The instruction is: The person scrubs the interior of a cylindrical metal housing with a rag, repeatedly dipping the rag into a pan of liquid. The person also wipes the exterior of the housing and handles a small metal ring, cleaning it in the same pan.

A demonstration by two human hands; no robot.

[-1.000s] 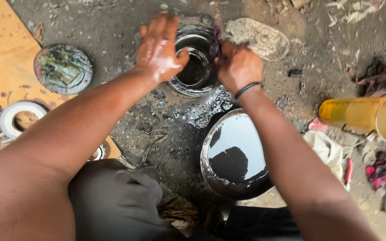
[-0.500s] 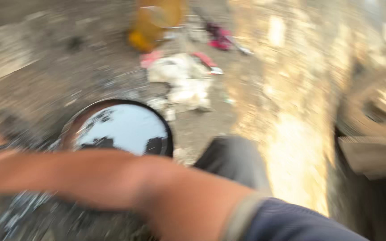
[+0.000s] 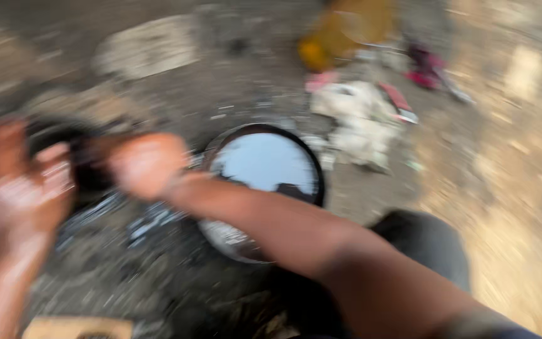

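My left hand [image 3: 23,188] and right hand [image 3: 148,164] sit on either side of a dark round metal part [image 3: 73,160] on the ground; blur hides whether either hand grips it. Just right of my right forearm stands a round bowl of dark liquid [image 3: 265,166]. Beyond it lie pale rags [image 3: 359,119] and a yellow container [image 3: 343,31].

Blurred dirt floor [image 3: 484,188], oily dark patches (wet-looking), daylight, sandy ground at right
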